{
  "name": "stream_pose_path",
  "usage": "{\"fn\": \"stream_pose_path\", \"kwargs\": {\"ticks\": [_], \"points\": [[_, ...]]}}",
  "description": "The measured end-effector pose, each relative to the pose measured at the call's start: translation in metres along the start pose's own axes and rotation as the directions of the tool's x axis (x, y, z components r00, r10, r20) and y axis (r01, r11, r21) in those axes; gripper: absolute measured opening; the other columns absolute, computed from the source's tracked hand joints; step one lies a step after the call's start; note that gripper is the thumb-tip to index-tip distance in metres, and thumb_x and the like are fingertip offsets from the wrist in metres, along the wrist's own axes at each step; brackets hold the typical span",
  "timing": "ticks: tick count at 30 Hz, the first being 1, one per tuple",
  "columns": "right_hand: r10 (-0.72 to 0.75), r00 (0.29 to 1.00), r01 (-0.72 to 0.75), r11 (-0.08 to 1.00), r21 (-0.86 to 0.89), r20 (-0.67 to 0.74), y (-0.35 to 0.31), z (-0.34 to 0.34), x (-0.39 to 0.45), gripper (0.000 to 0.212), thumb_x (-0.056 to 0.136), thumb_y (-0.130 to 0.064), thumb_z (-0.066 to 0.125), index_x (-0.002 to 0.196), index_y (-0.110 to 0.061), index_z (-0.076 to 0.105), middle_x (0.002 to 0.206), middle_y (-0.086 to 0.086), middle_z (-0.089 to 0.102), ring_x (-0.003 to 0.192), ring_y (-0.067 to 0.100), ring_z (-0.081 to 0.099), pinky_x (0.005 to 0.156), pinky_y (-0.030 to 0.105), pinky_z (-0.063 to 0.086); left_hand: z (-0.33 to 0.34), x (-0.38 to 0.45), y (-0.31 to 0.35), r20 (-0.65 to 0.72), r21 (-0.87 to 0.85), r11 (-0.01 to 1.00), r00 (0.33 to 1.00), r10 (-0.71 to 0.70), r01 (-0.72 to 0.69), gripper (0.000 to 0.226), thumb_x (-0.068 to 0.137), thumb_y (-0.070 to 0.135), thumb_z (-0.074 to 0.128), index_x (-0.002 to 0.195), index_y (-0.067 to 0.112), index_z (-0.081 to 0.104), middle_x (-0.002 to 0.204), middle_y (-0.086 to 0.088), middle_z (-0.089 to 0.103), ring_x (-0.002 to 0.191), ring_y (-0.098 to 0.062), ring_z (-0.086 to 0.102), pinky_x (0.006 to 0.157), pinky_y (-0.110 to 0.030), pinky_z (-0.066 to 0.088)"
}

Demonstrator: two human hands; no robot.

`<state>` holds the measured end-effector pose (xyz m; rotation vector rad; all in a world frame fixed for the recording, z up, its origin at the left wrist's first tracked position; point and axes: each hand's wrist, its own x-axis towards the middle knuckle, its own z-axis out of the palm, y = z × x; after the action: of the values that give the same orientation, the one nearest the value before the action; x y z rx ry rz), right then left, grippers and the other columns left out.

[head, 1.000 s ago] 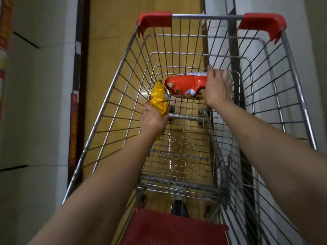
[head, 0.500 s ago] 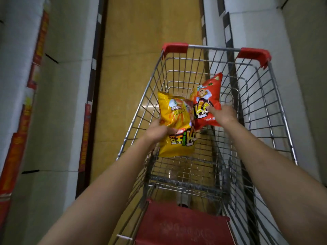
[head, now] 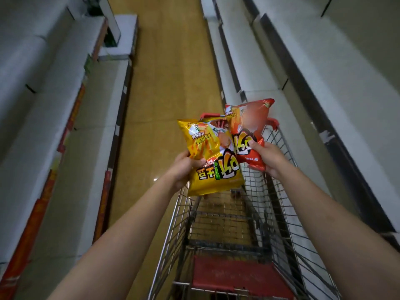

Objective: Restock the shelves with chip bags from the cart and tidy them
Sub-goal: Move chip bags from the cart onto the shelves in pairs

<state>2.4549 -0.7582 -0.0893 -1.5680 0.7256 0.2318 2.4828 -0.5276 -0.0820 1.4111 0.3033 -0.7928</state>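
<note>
The left hand (head: 184, 167) holds a yellow bag (head: 213, 156), its fingers curled round the bag's left edge. The right hand (head: 269, 158) holds a red bag (head: 249, 131), its fingers tight on the bag's lower right side. Both bags are up in the air over the cart (head: 227, 224), and the yellow one covers part of the red one. Gray shelves (head: 270, 68) stand on both sides of the floor (head: 168, 83)

A puffed yellow chip bag (head: 213, 156) with bold lettering is held upside down above the wire cart (head: 229, 224). Beside it, partly tucked behind its right edge, a red chip bag (head: 249, 131) tilts rightward, also inverted.
</note>
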Motion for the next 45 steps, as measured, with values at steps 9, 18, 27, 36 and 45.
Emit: {"fn": "stream_pose_path", "kwargs": {"ticks": [9, 18, 27, 36, 45], "points": [[-0.161, 0.983, 0.155, 0.986, -0.068, -0.087, -0.054, -0.005, -0.107, 0.040, 0.084, -0.023, 0.072, 0.118, -0.009, 0.057, 0.103, 0.013, 0.069, 0.088, 0.028, 0.068, 0.079, 0.040, 0.057, -0.016, -0.074, 0.056, -0.115, -0.038, 0.984, 0.978, 0.171, -0.177, 0.050, 0.094, 0.001, 0.055, 0.140, 0.012, 0.040, 0.129, -0.017, 0.059, 0.110, -0.035, 0.061, 0.087, -0.046, 0.051], [-0.369, 0.926, 0.372, 0.928, 0.020, -0.083, -0.103, 0.005, -0.219, 0.024, 0.085, -0.035, 0.067, 0.096, -0.014, 0.066, 0.077, -0.002, 0.074, 0.069, 0.011, 0.068, 0.056, 0.020, 0.050, -0.023, -0.130, 0.085, -0.222, 0.328, 0.899, 0.902, 0.371, -0.289, 0.063, 0.081, 0.017, 0.076, 0.133, 0.005, 0.043, 0.131, -0.014, 0.055, 0.117, -0.032, 0.055, 0.099, -0.043, 0.046], [-0.462, 0.886, 0.463, 0.887, -0.001, 0.048, -0.134, 0.027, -0.296, 0.033, 0.088, -0.043, 0.059, 0.104, -0.016, 0.069, 0.098, 0.005, 0.075, 0.088, 0.019, 0.072, 0.078, 0.028, 0.052, 0.012, -0.204, 0.095, 0.540, 0.268, 0.757, 0.744, 0.394, -0.596, 0.082, 0.060, 0.026, 0.088, 0.127, 0.002, 0.047, 0.109, -0.004, 0.062, 0.089, -0.012, 0.068, 0.072, -0.021, 0.057], [-0.397, 0.918, 0.389, 0.910, -0.143, -0.027, -0.129, -0.007, -0.351, 0.036, 0.095, -0.047, 0.049, 0.107, -0.017, 0.067, 0.106, 0.006, 0.073, 0.094, 0.020, 0.070, 0.083, 0.031, 0.054, 0.044, -0.234, 0.099, 0.573, 0.325, 0.660, 0.696, 0.433, -0.677, 0.042, 0.091, -0.005, 0.055, 0.132, -0.004, 0.045, 0.109, -0.005, 0.061, 0.079, -0.004, 0.069, 0.063, -0.016, 0.055], [-0.413, 0.856, 0.474, 0.866, 0.156, -0.310, -0.101, -0.038, -0.406, 0.032, 0.098, -0.040, 0.049, 0.098, -0.012, 0.064, 0.089, 0.007, 0.072, 0.073, 0.016, 0.068, 0.059, 0.025, 0.056, 0.082, -0.272, 0.087, 0.192, 0.792, 0.335, 0.729, 0.657, -0.510, 0.113, 0.068, 0.064, 0.072, 0.149, 0.008, 0.016, 0.153, -0.017, 0.024, 0.143, -0.033, 0.022, 0.114, -0.059, 0.012]]}}
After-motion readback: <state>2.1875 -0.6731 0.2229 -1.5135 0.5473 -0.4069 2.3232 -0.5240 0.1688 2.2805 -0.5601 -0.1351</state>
